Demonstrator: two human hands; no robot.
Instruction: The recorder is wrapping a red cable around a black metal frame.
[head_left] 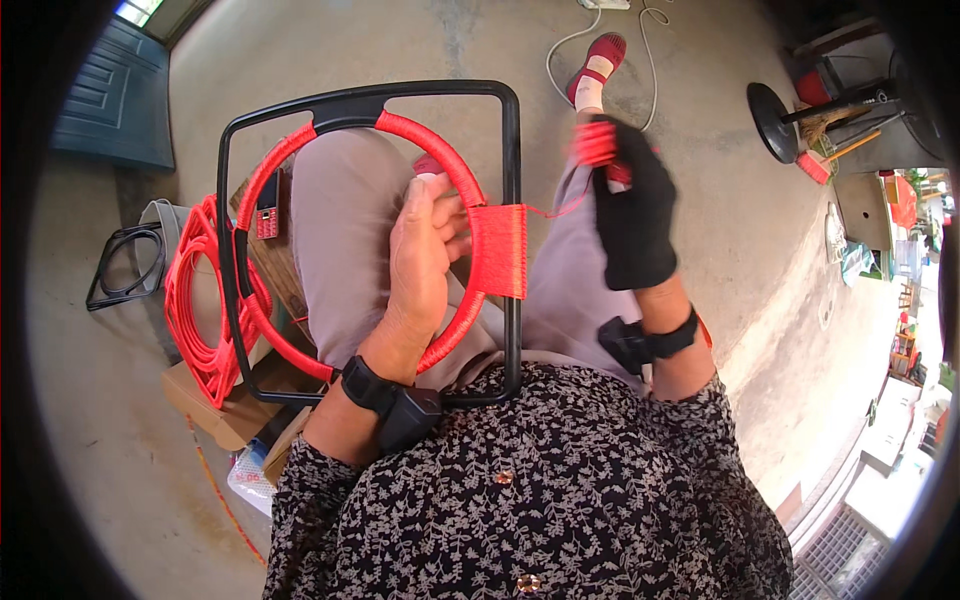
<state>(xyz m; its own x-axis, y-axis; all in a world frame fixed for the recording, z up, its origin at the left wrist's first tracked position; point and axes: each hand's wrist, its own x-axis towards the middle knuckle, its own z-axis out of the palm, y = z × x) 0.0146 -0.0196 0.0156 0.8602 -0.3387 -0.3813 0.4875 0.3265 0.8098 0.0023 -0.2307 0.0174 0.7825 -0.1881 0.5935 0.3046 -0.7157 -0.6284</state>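
A black rectangular frame point(512, 130) with a round inner ring point(447, 157) lies over my lap. Red cord is wrapped round most of the ring, and a wide wound band point(500, 252) joins the ring to the frame's right bar. My bare left hand point(425, 240) reaches inside the ring, fingers loosely stretched and apart beside its right side. To the right of the frame, my right hand point(637, 215) wears a black glove and is closed on a bundle of red cord point(596, 144). A thin red strand point(558, 212) runs from the band to this hand.
At my left, red-wrapped frames point(200, 330) are stacked by a cardboard box point(213, 408). A red phone-like device point(267, 222) lies beside my left knee. Further left is another black frame point(130, 265). A fan stand point(775, 122) and a broom point(815, 166) stand at far right.
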